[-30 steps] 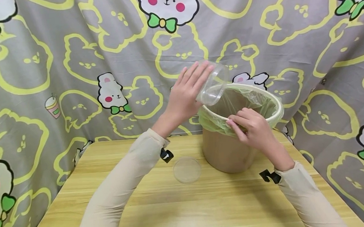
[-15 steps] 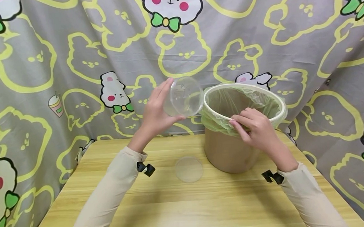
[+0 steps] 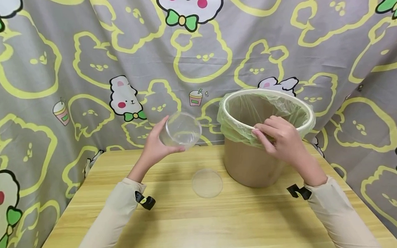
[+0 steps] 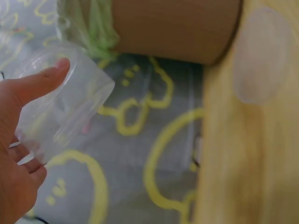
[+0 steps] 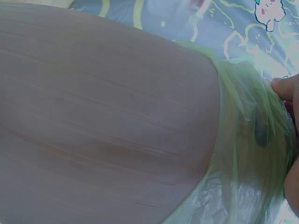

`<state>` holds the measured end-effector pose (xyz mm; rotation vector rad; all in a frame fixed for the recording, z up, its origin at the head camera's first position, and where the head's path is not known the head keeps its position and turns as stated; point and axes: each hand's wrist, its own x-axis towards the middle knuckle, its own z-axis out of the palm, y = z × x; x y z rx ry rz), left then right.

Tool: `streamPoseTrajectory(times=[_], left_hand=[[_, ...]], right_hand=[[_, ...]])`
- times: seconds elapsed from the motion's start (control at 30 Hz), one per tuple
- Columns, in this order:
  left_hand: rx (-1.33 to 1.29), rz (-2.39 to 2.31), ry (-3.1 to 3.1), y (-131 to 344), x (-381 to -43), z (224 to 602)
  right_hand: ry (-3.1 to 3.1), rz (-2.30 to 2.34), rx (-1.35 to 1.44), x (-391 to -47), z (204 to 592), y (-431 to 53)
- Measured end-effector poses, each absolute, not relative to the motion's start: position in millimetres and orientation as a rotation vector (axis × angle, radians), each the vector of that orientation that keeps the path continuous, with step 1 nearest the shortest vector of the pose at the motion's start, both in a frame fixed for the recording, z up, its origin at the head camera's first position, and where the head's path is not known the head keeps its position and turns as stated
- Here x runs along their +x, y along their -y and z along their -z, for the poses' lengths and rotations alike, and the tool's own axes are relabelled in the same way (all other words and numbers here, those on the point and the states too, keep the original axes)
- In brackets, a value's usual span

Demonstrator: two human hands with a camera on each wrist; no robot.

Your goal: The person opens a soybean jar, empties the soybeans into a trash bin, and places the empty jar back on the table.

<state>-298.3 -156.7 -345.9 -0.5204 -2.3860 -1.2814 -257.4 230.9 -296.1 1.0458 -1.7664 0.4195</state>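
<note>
My left hand (image 3: 155,147) grips a clear plastic tub (image 3: 182,131), thumb below and fingers around its far side. The tub is tilted, held above the back of the table and left of the trash can (image 3: 251,166). In the left wrist view the tub (image 4: 60,102) looks see-through, with the thumb across it. My right hand (image 3: 281,138) pinches the front rim of the brown can, over its pale green bag (image 3: 239,131). In the right wrist view the can's side (image 5: 112,112) fills most of the frame, and the fingertips (image 5: 282,88) touch the bag.
A round clear lid (image 3: 207,183) lies flat on the wooden table (image 3: 190,229), just left of the can's base. A grey curtain (image 3: 141,63) with cartoon bears hangs behind and along both sides of the table.
My left hand has carried the tub from over the can's left rim to the left and downward, turning its round face towards the head camera. The right hand stays at the rim.
</note>
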Motion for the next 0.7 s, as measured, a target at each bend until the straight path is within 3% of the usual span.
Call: streamPoseTrajectory(times=[0.7], left_hand=[[-0.400, 1.432, 2.615, 200.0, -299.4, 438.8]], right_hand=[[1.782, -0.429, 1.041, -258.0, 296.0, -231.0]])
